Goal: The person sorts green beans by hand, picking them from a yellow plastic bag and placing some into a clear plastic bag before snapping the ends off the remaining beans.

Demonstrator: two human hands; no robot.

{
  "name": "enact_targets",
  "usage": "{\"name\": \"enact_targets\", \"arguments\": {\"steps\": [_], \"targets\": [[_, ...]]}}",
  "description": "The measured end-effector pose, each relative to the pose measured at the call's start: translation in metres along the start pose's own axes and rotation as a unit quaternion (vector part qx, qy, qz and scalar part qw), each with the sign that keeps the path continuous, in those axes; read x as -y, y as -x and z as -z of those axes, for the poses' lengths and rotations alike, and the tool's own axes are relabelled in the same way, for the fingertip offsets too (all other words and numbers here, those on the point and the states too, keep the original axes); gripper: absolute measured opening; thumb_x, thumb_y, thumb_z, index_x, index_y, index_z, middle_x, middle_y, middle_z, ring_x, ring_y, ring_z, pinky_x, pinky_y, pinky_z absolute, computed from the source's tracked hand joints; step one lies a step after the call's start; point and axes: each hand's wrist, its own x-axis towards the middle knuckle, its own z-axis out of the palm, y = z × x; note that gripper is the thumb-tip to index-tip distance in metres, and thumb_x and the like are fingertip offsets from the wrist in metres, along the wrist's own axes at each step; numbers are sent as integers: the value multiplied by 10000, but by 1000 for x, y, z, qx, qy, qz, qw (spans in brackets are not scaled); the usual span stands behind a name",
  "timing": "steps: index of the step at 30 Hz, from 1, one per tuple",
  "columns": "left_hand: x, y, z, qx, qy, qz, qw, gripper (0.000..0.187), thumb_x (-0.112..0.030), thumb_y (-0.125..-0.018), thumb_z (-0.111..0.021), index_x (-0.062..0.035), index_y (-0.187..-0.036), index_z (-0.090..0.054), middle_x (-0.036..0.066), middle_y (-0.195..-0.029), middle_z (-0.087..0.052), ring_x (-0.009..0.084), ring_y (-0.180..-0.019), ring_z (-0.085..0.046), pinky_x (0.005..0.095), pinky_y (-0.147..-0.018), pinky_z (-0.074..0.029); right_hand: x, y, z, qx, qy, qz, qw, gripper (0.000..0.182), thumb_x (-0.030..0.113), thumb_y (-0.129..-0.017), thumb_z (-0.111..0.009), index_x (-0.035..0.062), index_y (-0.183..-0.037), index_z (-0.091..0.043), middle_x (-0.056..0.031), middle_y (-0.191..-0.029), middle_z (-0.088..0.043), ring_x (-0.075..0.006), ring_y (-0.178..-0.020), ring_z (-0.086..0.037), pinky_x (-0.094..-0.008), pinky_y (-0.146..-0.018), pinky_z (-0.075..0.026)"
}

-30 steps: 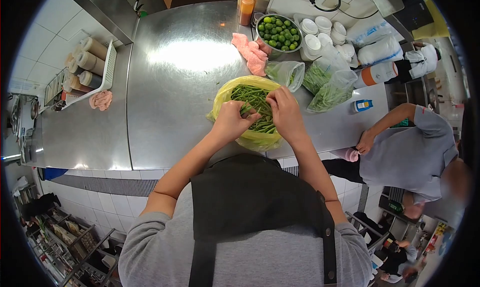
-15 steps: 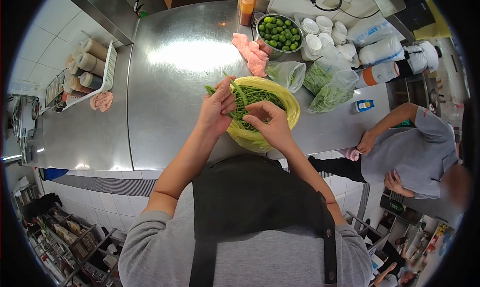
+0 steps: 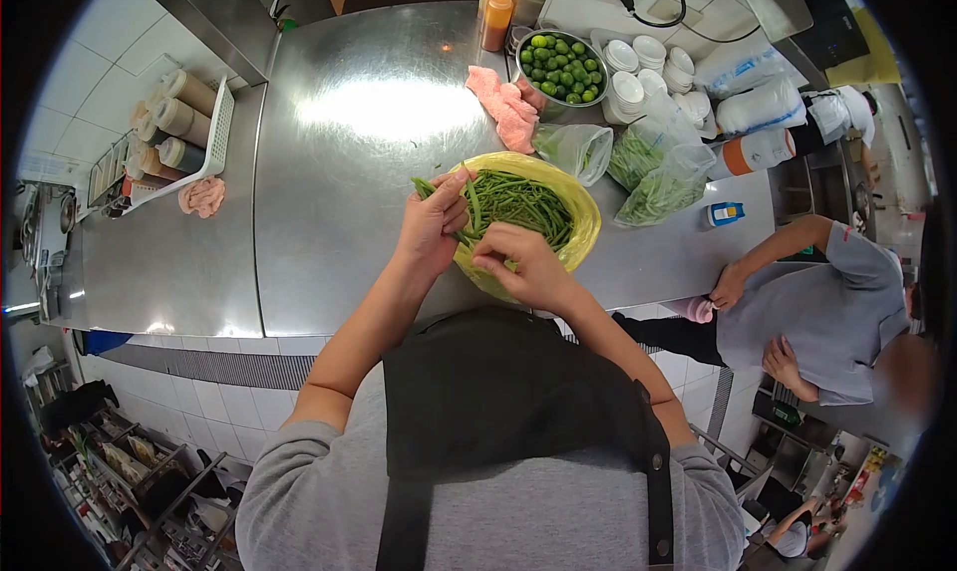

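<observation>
My left hand [image 3: 435, 220] is closed around several green beans [image 3: 425, 186], whose ends stick out past the thumb and below the fingers. It hovers over the left rim of a yellow plastic bag [image 3: 588, 222] that stands opened wide on the steel counter. Many more green beans [image 3: 523, 204] fill the bag. Over the bag's near edge, my right hand [image 3: 528, 264] has thumb and fingers pinched together, close to the lower ends of the held beans. Whatever is between those fingertips is hidden.
Behind the bag lie a pink cloth [image 3: 503, 108], a bowl of green limes [image 3: 560, 68] and clear bags of greens [image 3: 658, 177]. White cups [image 3: 626, 93] are stacked at the back. Bottles stand in a white basket [image 3: 217, 133] at left. A co-worker [image 3: 797, 312] stands at right.
My right hand has moved left and nearer my body, and its fingers have drawn together. My left hand stays in nearly the same place with the beans.
</observation>
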Motion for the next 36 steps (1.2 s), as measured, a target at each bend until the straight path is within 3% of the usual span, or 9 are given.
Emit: {"name": "enact_targets", "arguments": {"steps": [5, 7, 10, 13, 20, 22, 28, 34, 36], "targets": [[-11, -5, 5, 80, 21, -12, 996, 284, -292, -1015, -602, -99, -818, -537, -72, -638, -368, 35, -527, -305, 213, -470, -270, -16, 5, 11, 10, 68, -102, 992, 129, 88, -868, -701, -7, -885, -616, -138, -807, -591, -315, -783, -610, -408, -690, -476], [-12, -5, 2, 62, 40, 3, 997, 338, -328, -1027, -575, -120, -780, -478, -59, -647, -373, 47, -539, -315, 219, -477, -280, -30, 4, 21, -84, 235, -177, 952, 94, 85, -873, -683, 7, -878, -631, -140, -874, -602, -333, -809, -620, -423, -700, -496], [-4, -4, -2, 37, 29, 22, 999, 400, -368, -1039, -552, -142, -740, -413, -41, -663, -382, 63, -568, -343, 223, -488, -294, -65, 6, 30, -181, 356, -137, 907, 75, 84, -880, -661, 17, -864, -631, -138, -952, -602, -351, -846, -625, -450, -730, -512], [13, 0, -15, -4, -10, 28, 1000, 408, -371, -1035, -567, -144, -736, -407, -37, -675, -392, 68, -582, -373, 222, -490, -296, -83, 5, 37, -134, 405, -162, 890, 88, 83, -869, -675, 12, -917, -657, -135, -961, -610, -353, -911, -630, -446, -780, -511], [15, -6, 5, 43, -111, 40, 992, 322, -338, -982, -670, -90, -797, -580, -59, -630, -436, 57, -527, -425, 240, -470, -333, -42, -5, 40, -174, 283, -76, 940, 73, 56, -882, -657, 7, -914, -615, -132, -955, -619, -328, -850, -648, -427, -751, -532], [9, 4, -14, 46, -215, 15, 975, 266, -296, -973, -686, -59, -864, -635, -71, -625, -453, 43, -539, -419, 236, -481, -332, -7, -10, 35, -208, 78, -117, 968, 65, 37, -899, -661, -2, -941, -631, -111, -920, -642, -241, -805, -668, -356, -730, -534], [19, -2, -7, 127, -413, -112, 895, 231, -226, -910, -765, 0, -952, -744, -60, -666, -572, 27, -621, -473, 245, -544, -380, -1, -12, 32, -220, -154, -141, 953, 61, 15, -936, -628, -22, -979, -653, -62, -864, -650, -146, -766, -637, -297, -705, -503], [6, 6, -8, 123, -529, -73, 836, 202, -190, -906, -766, 11, -927, -745, -43, -710, -618, 40, -667, -499, 246, -596, -421, -13, -6, 46, -146, 159, -28, 976, 95, 29, -979, -606, -29, -974, -681, -37, -879, -658, -115, -773, -614, -244, -688, -464], [8, 7, -9, 124, -525, -50, 841, 185, -179, -907, -763, 6, -919, -748, -39, -722, -625, 42, -676, -505, 240, -612, -430, -17, -4, 37, -199, 8, -89, 976, 98, 46, -987, -602, -17, -993, -678, -38, -866, -650, -120, -762, -608, -243, -692, -466]]}}
